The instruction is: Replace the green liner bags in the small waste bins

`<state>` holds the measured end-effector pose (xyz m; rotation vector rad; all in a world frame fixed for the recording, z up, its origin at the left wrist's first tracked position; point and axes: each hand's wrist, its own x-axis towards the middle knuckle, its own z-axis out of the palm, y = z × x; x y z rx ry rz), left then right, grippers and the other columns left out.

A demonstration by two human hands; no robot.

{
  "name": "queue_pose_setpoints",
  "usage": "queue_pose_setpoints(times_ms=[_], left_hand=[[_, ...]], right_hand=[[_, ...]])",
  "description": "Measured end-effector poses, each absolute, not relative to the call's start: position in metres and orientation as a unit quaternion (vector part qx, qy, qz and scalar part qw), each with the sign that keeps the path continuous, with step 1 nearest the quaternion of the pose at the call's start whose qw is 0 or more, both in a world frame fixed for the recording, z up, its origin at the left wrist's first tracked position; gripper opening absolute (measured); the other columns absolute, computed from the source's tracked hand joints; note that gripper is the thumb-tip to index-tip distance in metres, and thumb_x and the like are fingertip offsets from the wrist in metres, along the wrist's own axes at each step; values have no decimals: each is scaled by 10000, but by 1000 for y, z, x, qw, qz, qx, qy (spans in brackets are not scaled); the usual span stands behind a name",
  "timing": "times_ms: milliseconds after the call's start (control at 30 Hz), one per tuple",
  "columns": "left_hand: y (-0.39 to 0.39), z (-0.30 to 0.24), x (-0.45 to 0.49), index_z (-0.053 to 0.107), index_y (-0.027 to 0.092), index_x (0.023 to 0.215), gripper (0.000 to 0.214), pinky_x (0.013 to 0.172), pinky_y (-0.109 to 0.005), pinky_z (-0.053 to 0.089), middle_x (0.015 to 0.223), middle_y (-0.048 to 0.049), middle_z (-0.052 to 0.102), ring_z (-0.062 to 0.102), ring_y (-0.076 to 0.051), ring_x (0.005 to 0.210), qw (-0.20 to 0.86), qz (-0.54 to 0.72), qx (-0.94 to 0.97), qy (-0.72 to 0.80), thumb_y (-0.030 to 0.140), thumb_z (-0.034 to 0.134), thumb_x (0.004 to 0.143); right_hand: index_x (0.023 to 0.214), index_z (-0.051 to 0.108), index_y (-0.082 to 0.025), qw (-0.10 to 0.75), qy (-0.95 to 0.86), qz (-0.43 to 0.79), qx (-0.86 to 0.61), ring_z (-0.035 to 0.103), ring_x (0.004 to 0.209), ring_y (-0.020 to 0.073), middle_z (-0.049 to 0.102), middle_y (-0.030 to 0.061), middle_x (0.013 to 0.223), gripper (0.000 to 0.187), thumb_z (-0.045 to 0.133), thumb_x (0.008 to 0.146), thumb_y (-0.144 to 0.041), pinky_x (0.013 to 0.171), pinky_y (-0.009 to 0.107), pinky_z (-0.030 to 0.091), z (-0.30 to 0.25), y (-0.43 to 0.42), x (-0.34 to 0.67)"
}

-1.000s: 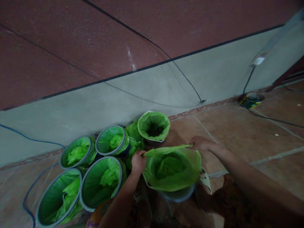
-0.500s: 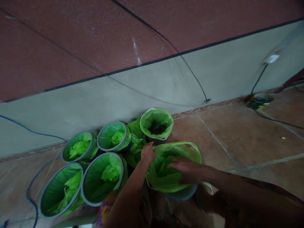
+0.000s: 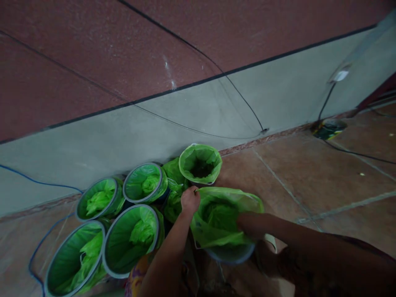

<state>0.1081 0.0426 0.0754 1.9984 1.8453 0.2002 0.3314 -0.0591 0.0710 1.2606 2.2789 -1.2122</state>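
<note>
A light green plastic bag [image 3: 229, 194] lines a bin [image 3: 232, 253] in front of me, its mouth spread wide. My left hand [image 3: 190, 199] is closed on the bag's rim at the left side. Reaching down into the bag from the right is my right hand [image 3: 247, 223]; its fingers are hidden by the bag and shadow, so their state cannot be made out. Crumpled green plastic lies inside the bag. Just behind stands another bin lined with a green bag [image 3: 200, 163], its rim folded over the outside.
To the left are several bins with grey rims [image 3: 130, 241] and green liners. Loose green bags [image 3: 173, 202] sit between the bins. A blue cable [image 3: 46, 237] runs over the tiled floor [image 3: 278, 173] at left. Beside the wall [image 3: 154, 136] at right stands a dark can [image 3: 329, 128] with a cable.
My right hand has moved deeper into the bag, and its fingers have gone out of sight. My left hand has tightened on the rim. The view has shifted slightly.
</note>
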Motion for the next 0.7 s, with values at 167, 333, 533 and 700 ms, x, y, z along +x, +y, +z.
queue_pose_setpoints(times_ms=[167, 333, 533, 700], left_hand=[[44, 83, 111, 735, 196, 987, 256, 851, -261, 496, 979, -44, 761, 688, -156, 881, 249, 215, 707, 626, 127, 523, 861], [45, 87, 117, 740, 203, 987, 251, 934, -286, 503, 1050, -32, 754, 683, -152, 950, 290, 239, 717, 587, 127, 531, 870], [36, 79, 120, 732, 231, 1057, 248, 997, -302, 483, 1096, -26, 736, 655, -161, 1036, 312, 157, 790, 503, 181, 562, 883], [32, 79, 112, 712, 206, 1087, 270, 962, -281, 496, 1071, -43, 729, 665, -157, 989, 304, 165, 789, 507, 154, 548, 878]], right_hand=[[835, 728, -173, 208, 756, -532, 320, 492, 547, 105, 557, -41, 612, 161, 656, 702, -226, 475, 209, 319, 135, -58, 321], [925, 767, -185, 196, 800, -452, 342, 596, 620, 154, 703, 26, 741, 224, 669, 723, -183, 499, 233, 346, 134, -75, 313], [1159, 691, -216, -17, 746, -514, 422, 689, 827, 189, 751, 41, 959, 341, 582, 854, -323, 669, 259, 483, 130, -61, 314], [1369, 527, -169, -130, 727, -259, 623, 570, 1183, 267, 626, 131, 1267, 603, 646, 808, -353, 1004, 366, 429, 113, -22, 325]])
